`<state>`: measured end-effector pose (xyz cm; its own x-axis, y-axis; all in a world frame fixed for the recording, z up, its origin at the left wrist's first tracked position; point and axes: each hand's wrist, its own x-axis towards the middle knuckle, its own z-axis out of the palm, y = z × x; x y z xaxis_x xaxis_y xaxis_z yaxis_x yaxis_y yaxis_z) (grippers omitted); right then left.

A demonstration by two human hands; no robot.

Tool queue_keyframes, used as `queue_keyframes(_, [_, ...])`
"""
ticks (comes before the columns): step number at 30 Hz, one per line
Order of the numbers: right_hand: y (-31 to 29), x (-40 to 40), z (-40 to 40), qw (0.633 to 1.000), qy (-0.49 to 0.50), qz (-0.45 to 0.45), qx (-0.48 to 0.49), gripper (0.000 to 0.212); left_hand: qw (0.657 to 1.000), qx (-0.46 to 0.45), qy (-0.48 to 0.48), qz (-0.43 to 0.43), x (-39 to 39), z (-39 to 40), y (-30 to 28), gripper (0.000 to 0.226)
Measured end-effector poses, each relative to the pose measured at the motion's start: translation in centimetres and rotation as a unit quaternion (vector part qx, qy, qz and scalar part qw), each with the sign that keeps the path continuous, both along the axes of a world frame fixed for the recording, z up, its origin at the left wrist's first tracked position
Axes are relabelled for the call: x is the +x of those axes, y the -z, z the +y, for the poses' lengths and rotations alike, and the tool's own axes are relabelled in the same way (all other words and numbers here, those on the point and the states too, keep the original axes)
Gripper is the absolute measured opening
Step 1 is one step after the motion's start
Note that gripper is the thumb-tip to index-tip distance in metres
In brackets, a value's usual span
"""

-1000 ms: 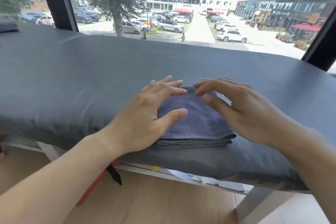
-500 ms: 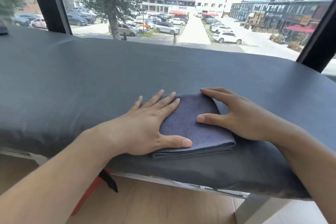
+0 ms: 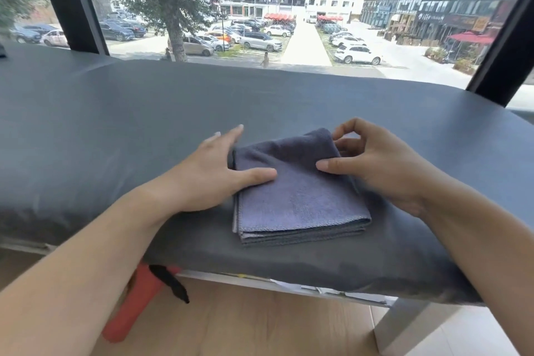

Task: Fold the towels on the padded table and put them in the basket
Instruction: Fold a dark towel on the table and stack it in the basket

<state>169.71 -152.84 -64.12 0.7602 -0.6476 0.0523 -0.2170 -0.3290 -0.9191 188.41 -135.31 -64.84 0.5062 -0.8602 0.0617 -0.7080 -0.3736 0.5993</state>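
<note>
One folded towel lies near the front edge of the padded worktop, a grey-blue square of several layers, stacked hems facing the person.

Step in hand, as judged: taking up the finished fold for the basket. No basket in view.

Doing it well:
- Slide fingers under the whole stack from both sides, thumbs on top, so that no layer peels off.
- Lift level; a one-sided lift would probably let the loose hems at the near edge fan open.
- Keep the pinch even, since soft terry sags between two holds.

Left hand: at the towel's left edge. Thumb lies flat across the top layer, fingers extend along the worktop past the far left corner. Looks relaxed and pressing rather than gripping, though whether any fingertips are tucked under the edge cannot be told from this angle.

Right hand: at the far right corner. Thumb pressed on top of the cloth, curled fingers against the edge just behind it, so it appears to pinch that corner. The far corner sits slightly raised there.

Towel relative to hands: between them, touched by both, with the near half free of either. Forearms come in from the lower left and lower right.

Under the worktop front: a red object with a black strap.
</note>
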Motion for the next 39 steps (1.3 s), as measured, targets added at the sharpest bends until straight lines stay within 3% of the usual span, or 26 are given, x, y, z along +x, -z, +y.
queue_keyframes(3, [-0.3,-0.1,0.1,0.994,-0.035,-0.063,0.085,0.052,0.999,-0.020,-0.002,0.035,0.4,0.0,0.0,0.052])
queue_keyframes(5, [-0.5,-0.3,-0.2,0.989,-0.066,-0.078,0.109,0.062,0.994,-0.076,-0.008,0.074,0.6,-0.2,0.0,0.039])
queue_keyframes(7, [-0.5,-0.5,-0.4,0.989,-0.087,-0.063,0.097,0.062,0.988,-0.121,-0.001,0.101,0.6,-0.4,0.3,0.039])
queue_keyframes(10, [-0.5,-0.7,0.1,0.991,-0.119,-0.004,0.059,0.045,0.981,-0.161,0.031,0.100,0.3,-0.5,0.4,0.040])
queue_keyframes(14, [-0.3,-0.4,0.3,0.995,-0.078,-0.063,0.022,0.022,0.965,-0.240,0.054,0.094,0.2,-0.7,0.4,0.037])
queue_keyframes(16, [-0.3,-0.2,0.4,0.993,-0.071,-0.092,0.006,0.025,0.954,-0.271,0.068,0.107,0.2,-0.7,0.3,0.036])
queue_keyframes(18, [-0.2,-0.2,0.3,0.992,-0.069,-0.108,0.003,0.035,0.957,-0.254,0.084,0.113,0.0,-0.5,0.1,0.039])
queue_keyframes(21, [-0.2,-0.5,0.2,0.991,-0.082,-0.105,0.006,0.036,0.971,-0.175,0.108,0.126,-0.2,0.3,0.1,0.063])
queue_keyframes(29, [-1.0,-2.1,0.3,0.986,-0.144,-0.082,0.023,0.023,0.974,-0.157,0.134,0.095,0.0,1.2,0.6,0.041])
queue_keyframes(34, [-0.4,-1.4,0.6,0.995,-0.045,-0.094,-0.011,0.021,0.957,-0.178,0.099,0.207,-0.3,0.6,0.2,0.039])
queue_keyframes(36, [-0.4,-1.1,0.5,0.996,-0.026,-0.089,0.006,0.029,0.958,-0.171,0.095,0.209,-0.6,0.3,0.2,0.040])
queue_keyframes(39, [-0.3,-0.9,0.5,0.996,-0.025,-0.082,0.021,0.030,0.972,-0.150,0.079,0.163,-0.4,-0.1,0.5,0.062])
